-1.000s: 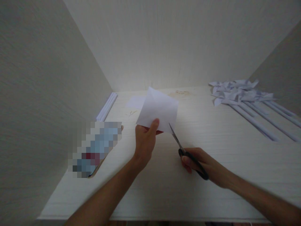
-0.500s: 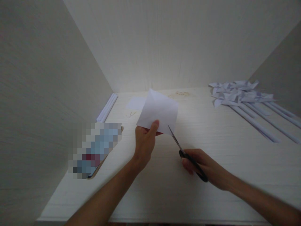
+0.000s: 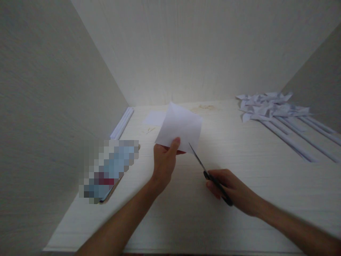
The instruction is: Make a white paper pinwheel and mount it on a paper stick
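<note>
A white paper [image 3: 181,126] is held above the table [image 3: 239,199] by its lower left corner, pinched between thumb and fingers of the left hand [image 3: 165,161]. Black-handled scissors [image 3: 210,176] are gripped in the right hand [image 3: 231,188], their blades at the paper's lower edge. Paper pinwheels [image 3: 269,106] lie far right, and paper rolls [image 3: 122,122] along the left wall.

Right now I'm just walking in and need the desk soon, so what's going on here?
A person's left hand holds up a folded white paper sheet by its lower corner. The right hand works black-handled scissors, blade tips at the sheet's lower edge. White paper pinwheels on rolled sticks lie at the far right of the pale wooden desk.
</note>
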### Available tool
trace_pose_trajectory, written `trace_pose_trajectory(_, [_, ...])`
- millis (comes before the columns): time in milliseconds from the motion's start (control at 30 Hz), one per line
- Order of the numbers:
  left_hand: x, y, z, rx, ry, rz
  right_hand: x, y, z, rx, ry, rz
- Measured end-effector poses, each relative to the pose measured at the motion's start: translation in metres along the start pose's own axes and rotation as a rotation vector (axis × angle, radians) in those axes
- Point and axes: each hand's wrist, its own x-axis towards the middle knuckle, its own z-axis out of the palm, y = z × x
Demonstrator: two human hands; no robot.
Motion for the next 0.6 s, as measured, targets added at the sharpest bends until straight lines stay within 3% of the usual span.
trace_pose_trajectory(600, [-0.0008,-0.0006,0.0009,-0.05,0.013,-0.018,0.0011,0.002,0.0018,0.029,0.021,0.009])
